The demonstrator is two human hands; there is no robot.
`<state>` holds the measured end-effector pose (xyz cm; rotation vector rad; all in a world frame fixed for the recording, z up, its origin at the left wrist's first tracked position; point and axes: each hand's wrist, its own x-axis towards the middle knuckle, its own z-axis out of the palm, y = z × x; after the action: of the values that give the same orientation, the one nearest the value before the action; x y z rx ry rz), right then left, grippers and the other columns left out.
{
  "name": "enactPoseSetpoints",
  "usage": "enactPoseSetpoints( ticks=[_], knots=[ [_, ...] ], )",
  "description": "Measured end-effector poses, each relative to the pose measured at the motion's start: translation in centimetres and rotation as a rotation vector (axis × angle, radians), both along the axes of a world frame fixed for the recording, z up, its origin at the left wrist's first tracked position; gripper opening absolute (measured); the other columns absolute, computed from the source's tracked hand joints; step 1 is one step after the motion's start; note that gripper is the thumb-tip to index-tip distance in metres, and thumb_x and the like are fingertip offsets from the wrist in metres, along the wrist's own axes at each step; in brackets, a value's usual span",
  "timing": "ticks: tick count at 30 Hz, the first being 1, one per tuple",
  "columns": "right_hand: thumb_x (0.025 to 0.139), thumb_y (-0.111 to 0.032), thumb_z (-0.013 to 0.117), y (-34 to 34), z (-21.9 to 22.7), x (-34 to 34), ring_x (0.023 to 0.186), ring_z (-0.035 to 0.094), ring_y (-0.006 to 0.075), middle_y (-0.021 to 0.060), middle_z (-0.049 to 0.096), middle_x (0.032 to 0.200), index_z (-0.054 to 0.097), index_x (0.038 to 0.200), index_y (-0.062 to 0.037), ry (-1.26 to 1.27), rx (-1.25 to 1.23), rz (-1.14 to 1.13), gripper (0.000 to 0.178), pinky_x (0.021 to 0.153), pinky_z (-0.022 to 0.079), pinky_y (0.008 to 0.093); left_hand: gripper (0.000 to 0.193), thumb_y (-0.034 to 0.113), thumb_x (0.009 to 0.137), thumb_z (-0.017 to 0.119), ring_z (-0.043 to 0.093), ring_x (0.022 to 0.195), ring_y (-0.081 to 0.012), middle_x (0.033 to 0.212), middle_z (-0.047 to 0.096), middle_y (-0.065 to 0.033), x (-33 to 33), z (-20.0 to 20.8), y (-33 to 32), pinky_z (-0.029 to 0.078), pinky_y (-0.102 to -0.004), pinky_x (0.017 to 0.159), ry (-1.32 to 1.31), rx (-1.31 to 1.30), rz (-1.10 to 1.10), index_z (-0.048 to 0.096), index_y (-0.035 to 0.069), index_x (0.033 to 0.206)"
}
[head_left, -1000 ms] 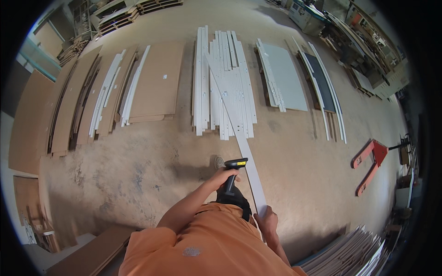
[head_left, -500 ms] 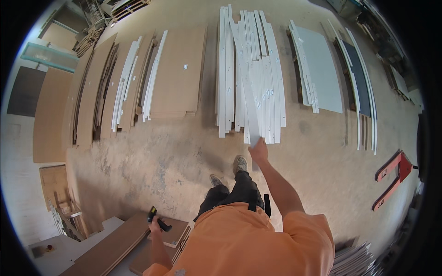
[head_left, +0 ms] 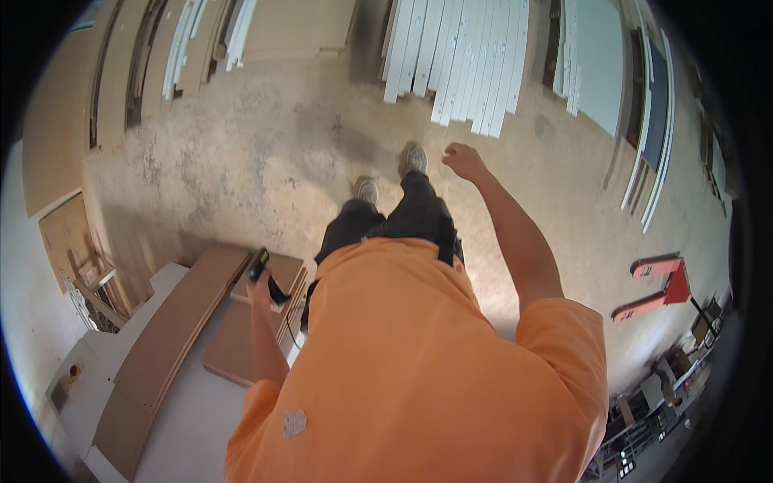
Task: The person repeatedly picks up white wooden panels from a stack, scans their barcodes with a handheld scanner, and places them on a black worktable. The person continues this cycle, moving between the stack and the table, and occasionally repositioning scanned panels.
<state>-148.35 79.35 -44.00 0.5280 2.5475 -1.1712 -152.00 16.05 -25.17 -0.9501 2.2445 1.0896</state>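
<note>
My left hand (head_left: 259, 288) is closed round a black pistol-shaped device (head_left: 279, 293) with a yellow patch on its top. It is held over the brown panels (head_left: 233, 342) on the table at my left. My right hand (head_left: 467, 163) is empty, its fingers loosely bent and apart. It hovers above the floor just short of the near ends of the long white strips (head_left: 451, 60), touching none of them. The strips lie side by side in a stack ahead of me, their near ends uneven.
Stacks of brown panels (head_left: 294, 28) stand ahead on the left. A pale panel stack (head_left: 597, 68) lies to the right of the strips. A red pallet jack (head_left: 672, 282) is at the right. Beside my left arm is a white table (head_left: 193, 410).
My right hand has let go of a white strip that lay slanted over the stack; the strip now lies among the others. My view has tipped down, and the left hand keeps the device.
</note>
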Motion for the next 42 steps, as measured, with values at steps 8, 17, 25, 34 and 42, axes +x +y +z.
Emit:
enactPoseSetpoints(
  ticks=[8, 17, 25, 34, 42],
  knots=[
    [0.084, -0.038, 0.071, -24.6, 11.4, 32.5, 0.098, 0.072, 0.0338, 0.0205, 0.074, 0.104, 0.077, 0.108, -0.011, -0.787, -0.344, 0.16, 0.036, 0.091, 0.055, 0.0419, 0.039, 0.029, 0.076, 0.08, 0.069, 0.064, -0.0241, 0.076, 0.07, -0.0138, -13.4, -11.0, -6.0, 0.052, -0.036, 0.055, -0.243, -0.118, -0.303, 0.073, -0.005, 0.094],
    [0.085, -0.038, 0.071, -50.3, 25.6, 40.2, 0.097, 0.073, 0.0334, 0.0204, 0.075, 0.103, 0.076, 0.108, -0.0091, -0.757, -0.665, -0.59, 0.038, 0.087, 0.056, 0.0416, 0.044, 0.038, 0.076, 0.075, 0.063, 0.064, -0.0203, 0.072, 0.068, -0.0092, -19.6, -11.2, 14.9, 0.046, -0.0354, 0.058, -0.03, 0.081, -1.096, 0.072, -0.005, 0.082],
    [0.085, -0.038, 0.071, -68.6, 25.4, 43.6, 0.096, 0.073, 0.033, 0.0203, 0.075, 0.102, 0.076, 0.109, -0.0074, -0.545, -0.778, -1.207, 0.039, 0.083, 0.057, 0.0414, 0.055, 0.041, 0.078, 0.073, 0.072, 0.098, -0.0317, 0.097, 0.074, -0.0225, -11.5, -10.2, 27.3, 0.052, -0.0425, 0.082, 0.035, 0.021, -1.798, 0.072, -0.006, 0.107],
    [0.086, -0.038, 0.071, -86.7, 24.6, 50.1, 0.095, 0.074, 0.0325, 0.0202, 0.075, 0.101, 0.075, 0.109, -0.0055, -0.352, -1.034, -1.698, 0.041, 0.079, 0.059, 0.0411, 0.052, 0.041, 0.068, 0.077, 0.072, 0.077, -0.0321, 0.08, 0.072, -0.0223, 8.1, -9.7, 28.9, 0.054, -0.0431, 0.071, 0.086, -0.168, -2.278, 0.073, -0.008, 0.086],
    [0.086, -0.038, 0.071, -83.4, 17.5, 48.5, 0.095, 0.074, 0.0322, 0.0202, 0.075, 0.1, 0.075, 0.11, -0.0039, -0.168, -0.791, -1.978, 0.042, 0.075, 0.06, 0.0408, 0.045, 0.039, 0.068, 0.076, 0.072, 0.071, -0.0289, 0.071, 0.071, -0.0176, 25.2, -6.0, 32.9, 0.054, -0.0418, 0.068, 0.181, -0.194, -2.62, 0.073, -0.005, 0.077]
  ],
)
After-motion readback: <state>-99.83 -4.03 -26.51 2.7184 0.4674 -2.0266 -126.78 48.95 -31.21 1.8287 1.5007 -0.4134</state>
